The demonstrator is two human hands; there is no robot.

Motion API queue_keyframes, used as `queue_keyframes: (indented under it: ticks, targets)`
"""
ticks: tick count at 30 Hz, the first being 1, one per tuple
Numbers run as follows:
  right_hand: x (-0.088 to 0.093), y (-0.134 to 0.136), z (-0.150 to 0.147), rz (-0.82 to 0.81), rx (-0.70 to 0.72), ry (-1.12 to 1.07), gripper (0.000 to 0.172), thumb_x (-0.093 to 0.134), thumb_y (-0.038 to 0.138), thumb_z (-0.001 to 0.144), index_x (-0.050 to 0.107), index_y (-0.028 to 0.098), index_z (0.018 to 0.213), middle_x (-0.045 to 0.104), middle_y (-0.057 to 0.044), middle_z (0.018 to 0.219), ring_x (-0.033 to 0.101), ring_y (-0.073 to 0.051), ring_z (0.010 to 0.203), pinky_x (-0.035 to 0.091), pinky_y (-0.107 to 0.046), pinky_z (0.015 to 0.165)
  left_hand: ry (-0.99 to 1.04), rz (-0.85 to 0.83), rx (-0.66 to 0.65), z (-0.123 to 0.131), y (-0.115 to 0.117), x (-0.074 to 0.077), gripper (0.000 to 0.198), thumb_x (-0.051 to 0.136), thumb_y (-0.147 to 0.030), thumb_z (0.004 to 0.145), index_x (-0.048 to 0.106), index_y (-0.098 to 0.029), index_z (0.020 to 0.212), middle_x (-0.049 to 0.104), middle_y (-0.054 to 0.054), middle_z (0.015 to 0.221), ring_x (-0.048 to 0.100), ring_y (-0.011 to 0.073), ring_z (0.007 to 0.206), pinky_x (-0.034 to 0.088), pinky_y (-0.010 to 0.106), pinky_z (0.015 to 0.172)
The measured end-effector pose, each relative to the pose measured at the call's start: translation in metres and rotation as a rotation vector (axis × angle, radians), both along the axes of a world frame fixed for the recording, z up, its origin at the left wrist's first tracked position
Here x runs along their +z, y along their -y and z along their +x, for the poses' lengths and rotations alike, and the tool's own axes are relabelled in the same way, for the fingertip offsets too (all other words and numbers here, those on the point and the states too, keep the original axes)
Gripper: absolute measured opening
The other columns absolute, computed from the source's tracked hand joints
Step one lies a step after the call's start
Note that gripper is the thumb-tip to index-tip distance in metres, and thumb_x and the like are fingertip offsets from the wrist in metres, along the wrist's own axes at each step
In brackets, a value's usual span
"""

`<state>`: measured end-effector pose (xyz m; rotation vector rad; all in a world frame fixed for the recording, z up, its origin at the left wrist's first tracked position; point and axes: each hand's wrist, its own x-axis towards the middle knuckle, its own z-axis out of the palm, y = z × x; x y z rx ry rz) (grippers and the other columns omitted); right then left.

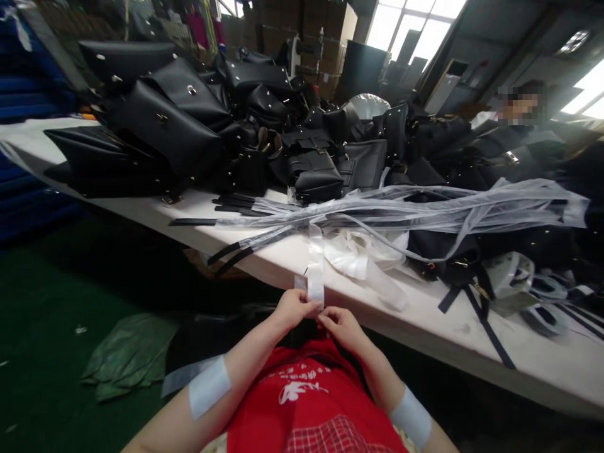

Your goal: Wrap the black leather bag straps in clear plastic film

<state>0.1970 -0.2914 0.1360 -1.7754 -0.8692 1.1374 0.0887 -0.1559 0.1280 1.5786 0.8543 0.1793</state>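
Note:
My left hand and my right hand meet close to my body, just below the table's front edge. Both pinch the lower end of a clear plastic sleeve that hangs down over the white table. The sleeve runs up to a bundle of black straps in clear plastic sleeves lying across the table. What is inside the sleeve at my fingers is hidden.
A big heap of black handbags covers the back of the table. Another person sits at the far right. Rolls of tape lie at the right. A green bag lies on the dark floor at the left.

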Motion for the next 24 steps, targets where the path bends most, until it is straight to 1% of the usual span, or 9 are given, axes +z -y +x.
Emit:
queue_keyframes:
  ticks: [4,8,12,14,16,18,20,22,24]
  targets:
    - [0.009,0.003,0.007,-0.004,-0.080,0.035,0.036,0.057,0.050,0.082,0.062,0.015,0.074,0.067,-0.003,0.067,0.049,-0.009,0.044,0.039,-0.022,0.045,0.049,-0.036,-0.022,-0.009,-0.001,0.005,0.040,0.069,-0.050,0.067,0.072,-0.010,0.065,0.069,0.006,0.060,0.060,0.0191,0.059,0.042,0.027,0.055]
    - [0.016,-0.005,0.012,0.078,-0.198,0.120,0.041,0.053,0.054,0.084,0.067,0.015,0.087,0.070,-0.005,0.076,0.059,-0.013,0.058,0.044,-0.023,0.053,0.113,-0.079,-0.092,-0.013,-0.002,0.016,0.042,0.063,-0.050,0.073,0.074,-0.010,0.072,0.072,0.007,0.068,0.061,0.0190,0.063,0.045,0.027,0.061]
    - [0.019,-0.019,0.010,0.131,-0.107,0.089,0.038,0.058,0.051,0.081,0.070,0.015,0.084,0.071,-0.005,0.078,0.062,-0.017,0.068,0.048,-0.027,0.063,0.153,-0.114,-0.172,-0.015,-0.008,0.027,0.051,0.054,-0.054,0.079,0.075,-0.008,0.087,0.075,0.011,0.080,0.065,0.0216,0.071,0.049,0.031,0.070]
    - [0.021,-0.021,0.011,0.114,-0.111,0.170,0.035,0.057,0.048,0.083,0.069,0.015,0.077,0.070,-0.005,0.073,0.062,-0.018,0.069,0.048,-0.029,0.066,0.146,-0.067,-0.177,-0.024,-0.017,0.033,0.051,0.050,-0.053,0.082,0.076,-0.009,0.089,0.075,0.012,0.087,0.066,0.0241,0.080,0.049,0.033,0.078]
    - [0.028,-0.019,0.011,0.099,-0.153,0.348,0.032,0.055,0.044,0.085,0.070,0.015,0.080,0.070,-0.007,0.077,0.062,-0.020,0.073,0.048,-0.031,0.071,0.095,0.058,-0.145,-0.039,-0.029,0.039,0.046,0.049,-0.049,0.083,0.077,-0.012,0.087,0.075,0.011,0.092,0.066,0.0259,0.089,0.047,0.033,0.083]
    - [0.038,-0.017,0.011,0.142,-0.197,0.539,0.029,0.056,0.039,0.085,0.069,0.015,0.094,0.071,-0.009,0.089,0.062,-0.020,0.078,0.048,-0.033,0.076,0.024,0.172,-0.096,-0.057,-0.039,0.047,0.043,0.051,-0.048,0.083,0.077,-0.014,0.086,0.075,0.009,0.088,0.065,0.0254,0.087,0.046,0.030,0.079]
    - [0.049,-0.018,0.008,0.237,-0.219,0.630,0.029,0.056,0.036,0.086,0.067,0.016,0.103,0.069,-0.011,0.097,0.062,-0.019,0.079,0.048,-0.032,0.078,-0.018,0.193,-0.064,-0.072,-0.044,0.056,0.043,0.053,-0.050,0.082,0.075,-0.013,0.078,0.071,0.005,0.072,0.061,0.0210,0.071,0.044,0.027,0.066]
    - [0.056,-0.030,0.002,0.297,-0.183,0.552,0.029,0.056,0.037,0.087,0.066,0.017,0.104,0.069,-0.011,0.099,0.062,-0.019,0.080,0.049,-0.032,0.078,-0.003,0.139,-0.061,-0.082,-0.041,0.068,0.046,0.055,-0.054,0.081,0.071,-0.013,0.067,0.058,0.001,0.056,0.049,0.0138,0.055,0.034,0.024,0.053]
    - [0.057,-0.051,-0.004,0.271,-0.110,0.295,0.032,0.060,0.042,0.085,0.066,0.017,0.104,0.070,-0.010,0.099,0.065,-0.020,0.085,0.051,-0.032,0.079,0.051,0.040,-0.085,-0.088,-0.033,0.079,0.049,0.059,-0.057,0.079,0.066,-0.012,0.061,0.046,-0.003,0.050,0.036,0.0090,0.048,0.025,0.023,0.048]
